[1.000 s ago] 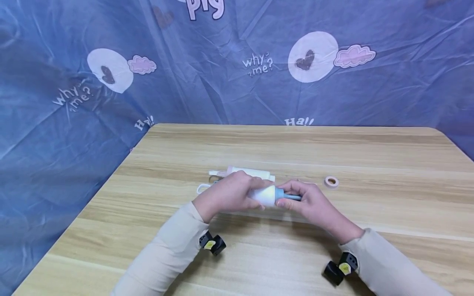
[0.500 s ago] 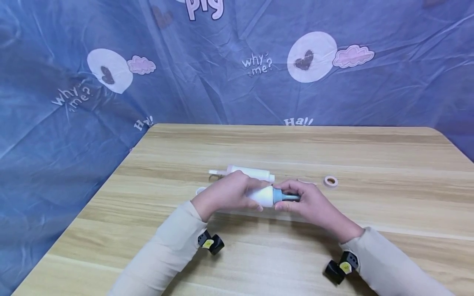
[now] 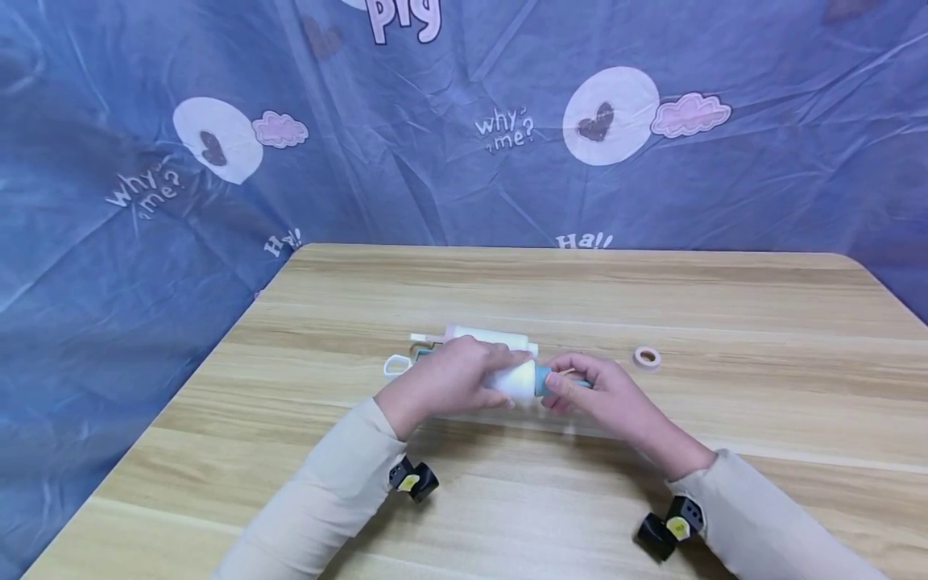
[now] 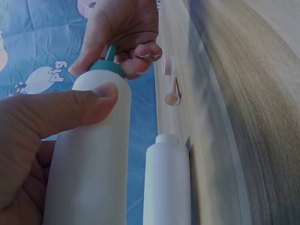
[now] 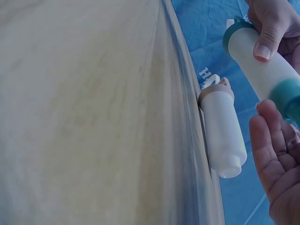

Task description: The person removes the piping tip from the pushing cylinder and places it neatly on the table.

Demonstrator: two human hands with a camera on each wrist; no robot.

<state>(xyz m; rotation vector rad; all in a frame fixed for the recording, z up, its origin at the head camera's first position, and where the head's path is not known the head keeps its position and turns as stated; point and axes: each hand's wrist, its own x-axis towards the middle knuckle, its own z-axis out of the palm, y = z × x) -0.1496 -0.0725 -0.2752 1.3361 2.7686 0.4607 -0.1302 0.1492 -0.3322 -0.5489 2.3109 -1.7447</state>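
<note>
My left hand [image 3: 453, 379] grips a white bottle [image 3: 516, 380] round its body, thumb along the near side in the left wrist view. At the bottle's right end is a teal cap [image 4: 107, 68] with a thin spout. My right hand [image 3: 605, 395] pinches this cap, the thumb on one side and the fingers on the other. A teal collar [image 5: 230, 37] circles the bottle's other end, with a white loop [image 3: 397, 366] showing beyond my left hand. A second white bottle [image 5: 224, 131] with a pinkish collar lies just behind the hands.
A small pale ring [image 3: 648, 358] lies to the right of the hands. Near it in the left wrist view is a pinkish spouted cap [image 4: 172, 97]. The wooden table [image 3: 551, 290] ends at a blue printed cloth [image 3: 435, 177].
My right thumb has shifted up over the teal cap and the fingers have changed their hold, the spout now showing less. My left hand and the bottle have barely moved.
</note>
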